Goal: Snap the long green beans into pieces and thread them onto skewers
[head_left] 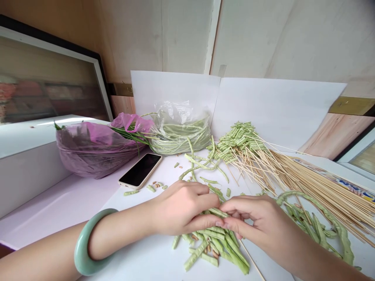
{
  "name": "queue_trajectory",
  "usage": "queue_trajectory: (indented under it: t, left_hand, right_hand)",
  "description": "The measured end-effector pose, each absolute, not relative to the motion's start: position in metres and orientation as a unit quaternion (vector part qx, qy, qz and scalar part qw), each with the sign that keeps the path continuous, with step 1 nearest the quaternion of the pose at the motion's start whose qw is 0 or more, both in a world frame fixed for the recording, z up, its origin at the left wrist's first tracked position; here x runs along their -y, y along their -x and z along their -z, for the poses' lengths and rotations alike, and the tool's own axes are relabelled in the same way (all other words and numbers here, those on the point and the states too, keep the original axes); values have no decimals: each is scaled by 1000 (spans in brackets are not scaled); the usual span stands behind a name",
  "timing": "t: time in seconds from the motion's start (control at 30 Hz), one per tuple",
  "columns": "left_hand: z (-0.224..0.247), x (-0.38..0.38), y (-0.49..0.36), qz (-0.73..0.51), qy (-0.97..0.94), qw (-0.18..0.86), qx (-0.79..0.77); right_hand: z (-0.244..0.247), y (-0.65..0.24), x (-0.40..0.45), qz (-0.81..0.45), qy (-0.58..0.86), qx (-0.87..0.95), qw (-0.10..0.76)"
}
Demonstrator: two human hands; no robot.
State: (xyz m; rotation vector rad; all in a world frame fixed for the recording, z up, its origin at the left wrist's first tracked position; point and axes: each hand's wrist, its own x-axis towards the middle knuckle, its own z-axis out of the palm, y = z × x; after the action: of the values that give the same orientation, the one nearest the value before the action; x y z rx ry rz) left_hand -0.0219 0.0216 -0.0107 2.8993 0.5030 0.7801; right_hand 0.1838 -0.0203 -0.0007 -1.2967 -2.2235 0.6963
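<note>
**Reference:** Clock positions were taken from the meeting point of the hands, with 12 o'clock pointing away from the wearer.
**Left hand:** The left hand (181, 207), with a pale jade bangle (88, 242) on its wrist, was clenched on the long bean segment (218, 212).
**Right hand:** The right hand (249, 222) was also closed on that segment, from the opposite side.
**Workpiece:** The segment lay between both sets of fingertips, partly hidden by them. Its far end projected toward 12 o'clock.
**Below hands:** Cut bean pieces (213, 249) and loose beans lay in a heap at 6 o'clock, just under the fingers.
**Right side:** Bamboo skewers (322, 195) lay at 2 o'clock, and a curved whole long bean (319, 226) lay at 3 o'clock.
**Far side:** Threaded bean pieces (237, 140) lay at 12 to 1 o'clock.
**Left side:** A smartphone (140, 170) lay at 10 o'clock, beyond which stood a pink bag (93, 150) and a clear plastic bag of long beans (181, 132).
</note>
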Motion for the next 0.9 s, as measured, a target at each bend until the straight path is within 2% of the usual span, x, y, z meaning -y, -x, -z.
queue_trajectory:
  t: [0.23,0.47,0.6,0.77,0.9]
  left_hand:
    - [7,-17,20,-232,-961,-59,-141]
    - [15,-11,15,-250,-947,-152,-133]
    - [10,-13,18,-229,-954,-164,-106]
    - [3,-7,22,-174,-979,-95,-55]
    - [11,7,21,-159,-985,-57,-43]
  right_hand:
    - [2,-181,23,-151,425,854,257]
    - [3,-176,28,-153,404,857,282]
    - [3,-174,27,-168,400,858,275]
    - [3,-179,31,-212,405,869,188]
    - [2,-182,36,-204,301,929,73]
